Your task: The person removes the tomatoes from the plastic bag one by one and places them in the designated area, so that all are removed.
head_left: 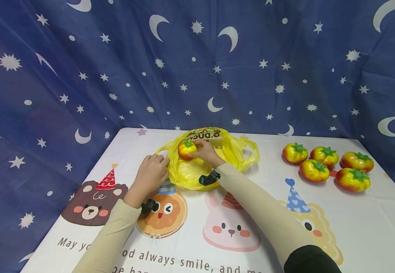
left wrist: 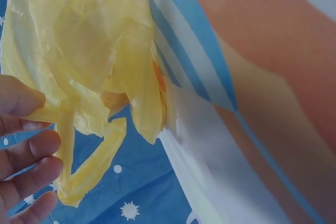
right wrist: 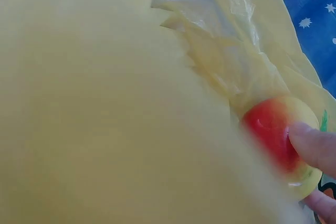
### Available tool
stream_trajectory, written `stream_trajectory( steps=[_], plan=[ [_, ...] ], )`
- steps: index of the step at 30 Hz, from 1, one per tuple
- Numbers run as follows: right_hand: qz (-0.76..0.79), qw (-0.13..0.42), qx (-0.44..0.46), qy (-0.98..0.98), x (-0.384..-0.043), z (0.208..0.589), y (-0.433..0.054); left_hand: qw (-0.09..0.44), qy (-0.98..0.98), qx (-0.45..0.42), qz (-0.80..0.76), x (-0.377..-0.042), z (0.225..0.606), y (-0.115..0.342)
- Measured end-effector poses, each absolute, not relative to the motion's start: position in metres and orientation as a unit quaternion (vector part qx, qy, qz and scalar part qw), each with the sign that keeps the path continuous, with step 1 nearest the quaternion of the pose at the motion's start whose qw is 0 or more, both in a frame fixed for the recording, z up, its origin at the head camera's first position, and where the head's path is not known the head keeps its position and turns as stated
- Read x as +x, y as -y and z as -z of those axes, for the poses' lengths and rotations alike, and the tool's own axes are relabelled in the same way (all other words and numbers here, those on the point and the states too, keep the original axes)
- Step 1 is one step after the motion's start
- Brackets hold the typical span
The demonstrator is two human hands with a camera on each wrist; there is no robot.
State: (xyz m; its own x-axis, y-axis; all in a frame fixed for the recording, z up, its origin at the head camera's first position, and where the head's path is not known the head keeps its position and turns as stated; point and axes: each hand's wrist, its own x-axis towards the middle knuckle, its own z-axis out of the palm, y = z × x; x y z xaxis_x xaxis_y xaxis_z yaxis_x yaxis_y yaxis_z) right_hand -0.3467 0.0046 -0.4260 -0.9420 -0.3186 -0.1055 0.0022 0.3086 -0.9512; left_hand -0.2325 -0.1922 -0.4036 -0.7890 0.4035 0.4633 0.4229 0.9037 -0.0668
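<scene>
A yellow plastic bag (head_left: pixel 190 176) lies with its mouth spread on the table, dark lettering on its inner back side. My left hand (head_left: pixel 152 170) is at the bag's left edge; in the left wrist view its thumb and forefinger pinch a bag handle (left wrist: pixel 94 174), the other fingers loosely bent. Inside the bag's mouth, my right hand (head_left: pixel 205 151) grips a red-and-yellow toy tomato (head_left: pixel 186 149) with green leaves on top. In the right wrist view the thumb presses the side of this tomato (right wrist: pixel 278 140), and the bag film covers much of the picture.
Several more toy tomatoes (head_left: pixel 314 170) stand grouped on the table's right side, with a small red piece (head_left: pixel 333 173) between them. The white tablecloth (head_left: pixel 381 223) bears cartoon faces and printed words. A blue star-and-moon curtain (head_left: pixel 190 57) hangs behind and at the left.
</scene>
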Motion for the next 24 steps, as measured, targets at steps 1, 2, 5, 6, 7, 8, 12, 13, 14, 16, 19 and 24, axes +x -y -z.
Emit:
stream_trajectory(
  steps=[1, 2, 5, 6, 7, 8, 12, 13, 14, 16, 19, 24],
  plan=[
    [0.581, 0.139, -0.102, -0.795, -0.347, 0.426, -0.005, 0.241, 0.945, -0.219, 0.02, -0.233, 0.404, 0.192],
    [0.582, 0.141, -0.103, -0.794, -0.347, 0.426, -0.006, 0.242, 0.945, -0.219, 0.021, -0.233, 0.404, 0.192],
    [0.586, 0.151, -0.105, -0.789, -0.348, 0.426, -0.009, 0.242, 0.945, -0.218, 0.021, -0.233, 0.404, 0.193],
    [0.586, 0.155, -0.104, -0.788, -0.349, 0.426, -0.01, 0.241, 0.946, -0.218, 0.021, -0.233, 0.404, 0.193],
    [0.588, 0.16, -0.105, -0.786, -0.35, 0.426, -0.011, 0.239, 0.946, -0.217, 0.02, -0.232, 0.404, 0.193],
    [0.589, 0.165, -0.105, -0.784, -0.35, 0.426, -0.012, 0.238, 0.947, -0.216, 0.02, -0.232, 0.404, 0.193],
    [0.602, 0.179, -0.112, -0.77, -0.353, 0.426, -0.016, 0.234, 0.948, -0.215, 0.018, -0.231, 0.404, 0.193],
    [0.607, 0.181, -0.114, -0.765, -0.353, 0.426, -0.017, 0.234, 0.948, -0.215, 0.018, -0.231, 0.404, 0.193],
    [0.614, 0.185, -0.116, -0.759, -0.354, 0.426, -0.018, 0.234, 0.948, -0.215, 0.018, -0.231, 0.404, 0.193],
    [0.626, 0.193, -0.117, -0.747, -0.354, 0.426, -0.018, 0.237, 0.947, -0.216, 0.018, -0.231, 0.404, 0.193],
    [0.631, 0.198, -0.116, -0.741, -0.354, 0.426, -0.019, 0.24, 0.946, -0.217, 0.017, -0.231, 0.404, 0.193],
    [0.618, 0.192, -0.119, -0.753, -0.353, 0.424, -0.018, 0.242, 0.946, -0.217, 0.018, -0.23, 0.404, 0.193]
  ],
)
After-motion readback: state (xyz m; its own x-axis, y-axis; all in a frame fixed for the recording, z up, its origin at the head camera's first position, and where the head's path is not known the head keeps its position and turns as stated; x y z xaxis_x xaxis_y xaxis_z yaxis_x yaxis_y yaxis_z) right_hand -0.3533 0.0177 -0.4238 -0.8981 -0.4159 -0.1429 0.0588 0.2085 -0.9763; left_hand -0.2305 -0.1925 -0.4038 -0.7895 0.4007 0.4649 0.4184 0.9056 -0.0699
